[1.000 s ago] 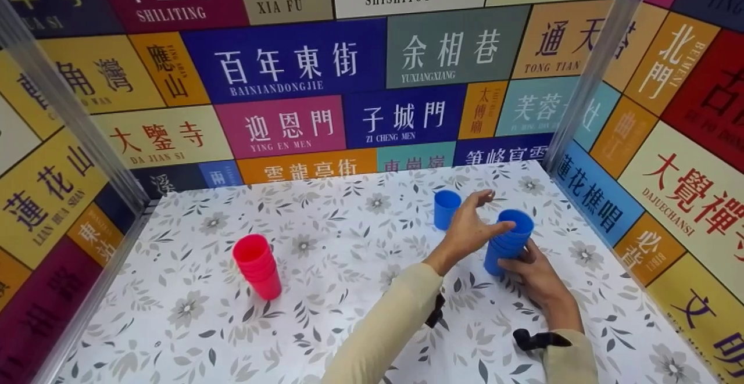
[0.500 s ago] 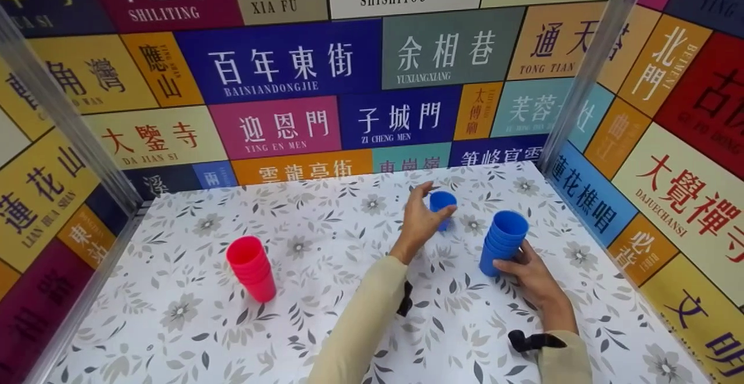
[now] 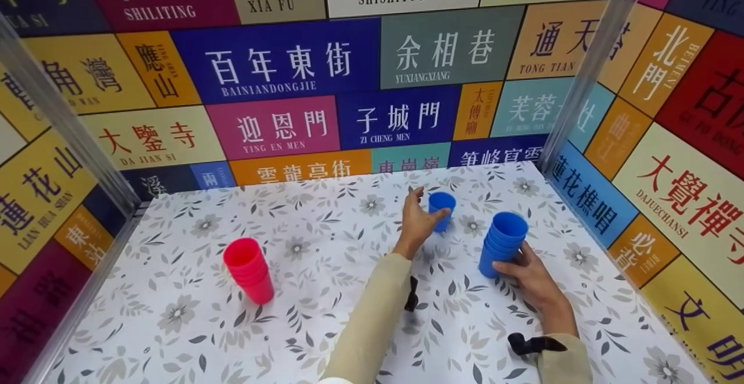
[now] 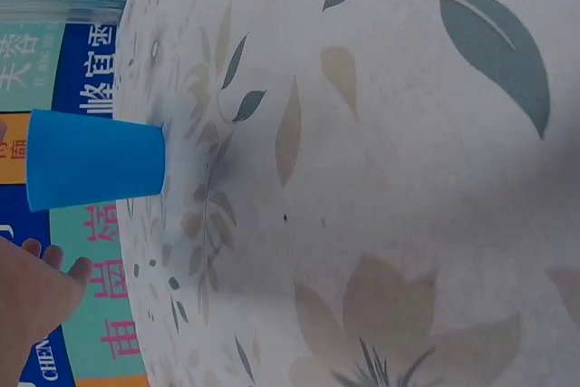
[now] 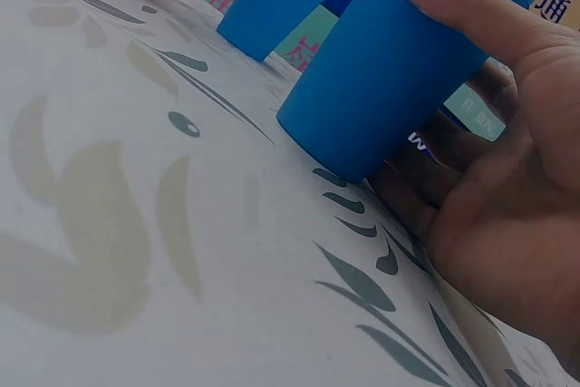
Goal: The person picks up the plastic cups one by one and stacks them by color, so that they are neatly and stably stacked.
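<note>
A single blue cup (image 3: 444,222) stands upright toward the back of the table. My left hand (image 3: 417,228) is beside it on the left, with thumb and fingers spread apart. In the left wrist view a gap shows between the hand (image 4: 34,305) and the cup (image 4: 95,160). Farther right, a stack of nested blue cups (image 3: 501,247) stands mouth up. My right hand (image 3: 533,279) holds this stack low down, the thumb in front and the fingers behind. In the right wrist view the thumb lies across the stacked cups (image 5: 381,70), whose base is at the tablecloth.
A stack of nested red cups (image 3: 250,271) stands upright on the left side of the table. Floral cloth (image 3: 325,326) covers the tabletop. Printed wall panels (image 3: 279,58) enclose the back and sides, with clear corner strips (image 3: 593,70).
My left hand has moved left from over the blue stack, past the single cup, to that cup's left side. My right hand stays on the stack.
</note>
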Demonstrator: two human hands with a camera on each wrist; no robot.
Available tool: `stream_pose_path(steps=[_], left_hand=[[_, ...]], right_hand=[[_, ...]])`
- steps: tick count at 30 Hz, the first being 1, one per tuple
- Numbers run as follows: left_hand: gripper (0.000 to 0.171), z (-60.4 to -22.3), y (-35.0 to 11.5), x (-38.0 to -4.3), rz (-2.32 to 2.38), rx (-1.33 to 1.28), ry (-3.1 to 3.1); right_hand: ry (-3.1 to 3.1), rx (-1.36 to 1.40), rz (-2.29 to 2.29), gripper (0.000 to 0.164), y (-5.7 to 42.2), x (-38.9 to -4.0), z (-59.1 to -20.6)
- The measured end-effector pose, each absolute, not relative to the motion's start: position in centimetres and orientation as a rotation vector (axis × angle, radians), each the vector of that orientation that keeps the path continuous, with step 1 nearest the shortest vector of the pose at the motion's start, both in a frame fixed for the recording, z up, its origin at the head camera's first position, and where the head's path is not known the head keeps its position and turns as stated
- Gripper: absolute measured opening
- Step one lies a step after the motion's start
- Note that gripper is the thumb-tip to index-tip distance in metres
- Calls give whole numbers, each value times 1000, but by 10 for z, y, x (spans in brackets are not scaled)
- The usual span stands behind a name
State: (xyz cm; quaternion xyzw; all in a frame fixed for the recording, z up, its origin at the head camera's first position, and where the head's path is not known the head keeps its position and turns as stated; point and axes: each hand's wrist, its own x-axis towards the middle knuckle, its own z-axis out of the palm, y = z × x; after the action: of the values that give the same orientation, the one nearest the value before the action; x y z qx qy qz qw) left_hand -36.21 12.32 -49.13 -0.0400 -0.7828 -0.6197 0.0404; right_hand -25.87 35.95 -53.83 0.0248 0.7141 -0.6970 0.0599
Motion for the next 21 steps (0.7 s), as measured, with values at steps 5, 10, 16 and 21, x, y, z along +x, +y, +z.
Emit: stream_pose_path(steps=[5, 10, 16, 21], left_hand=[[79, -498, 134, -362, -1828, -62, -2514], [80, -502, 138, -363, -1842, 29, -2557], [84, -502, 144, -363, -1978, 62, -2533], [90, -499, 147, -365, -1955, 87, -2542]], right_hand=[[2146, 93, -2120, 95, 362, -257, -539], [2145, 101, -2123, 96, 362, -258, -537], [2179, 87, -2107, 95, 362, -255, -538], [2161, 80, -2116, 93, 361, -257, -537]])
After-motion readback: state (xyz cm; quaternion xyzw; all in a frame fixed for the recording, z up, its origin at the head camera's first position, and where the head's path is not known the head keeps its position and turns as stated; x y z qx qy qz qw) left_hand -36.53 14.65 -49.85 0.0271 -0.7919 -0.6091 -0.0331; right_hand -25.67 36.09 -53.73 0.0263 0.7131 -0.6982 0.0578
